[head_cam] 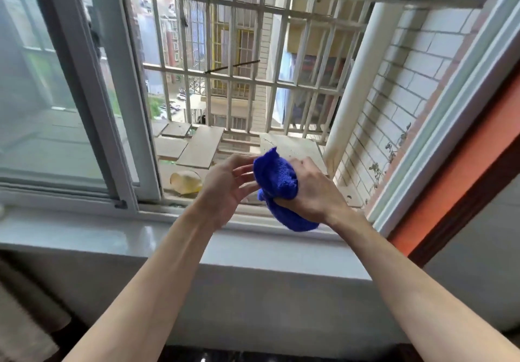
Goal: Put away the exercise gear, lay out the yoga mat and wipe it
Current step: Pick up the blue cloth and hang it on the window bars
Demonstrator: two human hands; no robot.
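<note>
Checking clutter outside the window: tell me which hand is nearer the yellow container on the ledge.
Left. The left hand is just right of the yellow container; the right hand, gripping the blue cloth, is farther right.

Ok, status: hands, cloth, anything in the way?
Right hand gripping bunched blue cloth over the windowsill. Left hand open, against the cloth. Yoga mat not in view; nothing in the way.

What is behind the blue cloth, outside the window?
Flat boards outside, the grille beyond them and a white pipe to the right. The cloth, held in the right hand, hides part of the boards.
</note>
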